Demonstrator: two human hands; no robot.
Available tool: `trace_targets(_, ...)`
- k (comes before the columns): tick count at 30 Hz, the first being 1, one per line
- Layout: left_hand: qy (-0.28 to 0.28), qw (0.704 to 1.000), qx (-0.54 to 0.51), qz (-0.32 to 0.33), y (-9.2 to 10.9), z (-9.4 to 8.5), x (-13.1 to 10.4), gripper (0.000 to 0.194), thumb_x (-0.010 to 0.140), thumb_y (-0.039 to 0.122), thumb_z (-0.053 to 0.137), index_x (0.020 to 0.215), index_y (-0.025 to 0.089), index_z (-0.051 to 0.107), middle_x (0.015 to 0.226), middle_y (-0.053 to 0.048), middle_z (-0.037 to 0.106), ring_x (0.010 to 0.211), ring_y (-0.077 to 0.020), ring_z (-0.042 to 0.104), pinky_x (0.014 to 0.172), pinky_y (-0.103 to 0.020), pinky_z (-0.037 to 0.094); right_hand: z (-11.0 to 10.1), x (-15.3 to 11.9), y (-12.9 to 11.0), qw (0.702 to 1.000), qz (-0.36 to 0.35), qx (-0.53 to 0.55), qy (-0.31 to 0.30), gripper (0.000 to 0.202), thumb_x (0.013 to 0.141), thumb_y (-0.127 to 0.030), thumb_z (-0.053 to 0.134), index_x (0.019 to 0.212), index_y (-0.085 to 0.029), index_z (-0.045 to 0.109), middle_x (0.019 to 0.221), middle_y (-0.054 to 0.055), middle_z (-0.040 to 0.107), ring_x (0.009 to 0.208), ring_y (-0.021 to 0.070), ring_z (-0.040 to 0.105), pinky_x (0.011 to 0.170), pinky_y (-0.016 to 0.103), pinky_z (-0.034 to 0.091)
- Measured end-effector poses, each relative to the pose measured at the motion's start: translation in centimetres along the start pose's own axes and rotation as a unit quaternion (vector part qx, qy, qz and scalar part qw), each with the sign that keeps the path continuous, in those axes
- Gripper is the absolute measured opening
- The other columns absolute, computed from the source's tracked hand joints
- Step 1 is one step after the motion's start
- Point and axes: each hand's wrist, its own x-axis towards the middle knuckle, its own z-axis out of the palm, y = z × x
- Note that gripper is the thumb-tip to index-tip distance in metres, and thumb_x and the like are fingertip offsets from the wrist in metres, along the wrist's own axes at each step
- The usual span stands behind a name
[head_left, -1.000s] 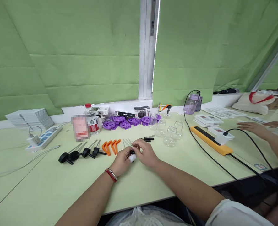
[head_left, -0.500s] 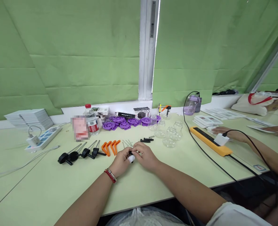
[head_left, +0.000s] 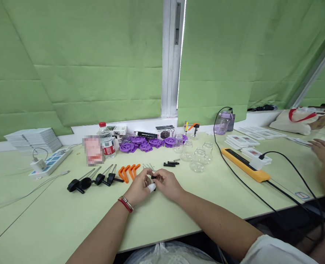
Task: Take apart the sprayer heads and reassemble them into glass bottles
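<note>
At the middle of the table, my left hand (head_left: 140,186) and my right hand (head_left: 168,184) meet with fingers closed around a small black plastic part (head_left: 153,177). Most of the part is hidden by my fingers. White tape wraps my left thumb. Just beyond my fingertips lie thin metal pins (head_left: 149,167). Orange levers (head_left: 128,172) rest in a row to the left, and beside them are several black caps with metal tubes (head_left: 98,178). Black rods (head_left: 171,163) and a small spring (head_left: 176,160) lie up and right of my hands.
Clear plastic bottles (head_left: 198,161) stand right of centre, one with an orange-levered spray head (head_left: 194,127) behind. Purple plastic discs (head_left: 145,143) lie near the wall. A yellow power strip (head_left: 245,165) with cables is at right, near a co-worker's hand (head_left: 324,154). A water bottle (head_left: 107,141) stands left.
My hands stay together, and more of the black part shows between my fingertips. The co-worker's hand has moved right, away from the power strip and the white stacks.
</note>
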Motion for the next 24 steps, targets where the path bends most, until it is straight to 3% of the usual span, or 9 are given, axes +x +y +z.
trace_targets(2, 0.049, 0.995, 0.084, 0.001, -0.2, -1.6, -0.1, 0.037, 0.070, 0.026, 0.059, 0.106, 0.020, 0.048, 0.065, 0.005, 0.046, 0.055, -0.0117, 0.045, 0.055, -0.025, 0.037, 0.2, 0.2, 0.7, 0.998, 0.052, 0.021, 0.011, 0.010, 0.075, -0.018, 0.055, 0.083, -0.019, 0.060, 0.072, 0.001, 0.059, 0.061, 0.0123, 0.053, 0.057, 0.024, 0.044)
trace_targets(4, 0.057, 0.990, 0.131, -0.010, -0.4, -3.2, -0.2, 0.039, 0.069, 0.027, 0.059, 0.106, 0.020, 0.050, 0.068, 0.004, 0.049, 0.054, -0.0114, 0.044, 0.055, -0.025, 0.036, 0.4, 0.5, 1.5, 0.994, 0.105, 0.034, 0.017, 0.007, 0.073, -0.021, 0.057, 0.079, -0.018, 0.060, 0.064, -0.001, 0.056, 0.055, 0.0114, 0.050, 0.053, 0.023, 0.042)
trace_targets(8, -0.050, 0.983, 0.178, -0.022, -1.0, -4.9, -0.5, 0.047, 0.059, 0.033, 0.070, 0.103, 0.021, 0.058, 0.089, -0.004, 0.059, 0.062, -0.0150, 0.051, 0.059, -0.027, 0.038, 0.7, 1.0, 3.1, 0.985, 0.172, 0.034, 0.003, 0.006, 0.070, -0.022, 0.060, 0.072, -0.017, 0.059, 0.058, -0.002, 0.054, 0.052, 0.0106, 0.049, 0.049, 0.022, 0.040)
trace_targets(12, -0.110, 0.980, 0.163, -0.028, -1.4, -4.2, -0.6, 0.057, 0.051, 0.036, 0.077, 0.104, 0.023, 0.060, 0.094, -0.006, 0.058, 0.067, -0.0179, 0.054, 0.060, -0.027, 0.039, 0.8, 1.0, 3.2, 0.984, 0.174, 0.011, -0.020, 0.005, 0.071, -0.021, 0.060, 0.073, -0.016, 0.060, 0.059, -0.002, 0.055, 0.052, 0.0104, 0.049, 0.050, 0.022, 0.040)
trace_targets(18, -0.114, 0.982, 0.146, -0.028, -1.0, -1.8, -0.2, 0.049, 0.057, 0.040, 0.073, 0.099, 0.018, 0.060, 0.092, -0.005, 0.052, 0.061, -0.0139, 0.049, 0.055, -0.026, 0.039, 0.8, 0.8, 2.2, 0.992, 0.093, -0.078, -0.027, 0.003, 0.074, -0.017, 0.059, 0.072, -0.016, 0.062, 0.069, 0.002, 0.059, 0.058, 0.0114, 0.050, 0.056, 0.024, 0.041)
trace_targets(24, -0.121, 0.972, 0.204, 0.000, 0.1, -0.4, 0.2, 0.043, 0.061, 0.045, 0.070, 0.093, 0.018, 0.059, 0.091, -0.005, 0.051, 0.074, -0.0181, 0.051, 0.063, -0.028, 0.042, 1.2, 0.7, 1.2, 0.989, 0.061, -0.131, -0.033, 0.008, 0.076, -0.013, 0.055, 0.070, -0.016, 0.059, 0.070, 0.002, 0.058, 0.066, 0.0127, 0.052, 0.061, 0.023, 0.039)
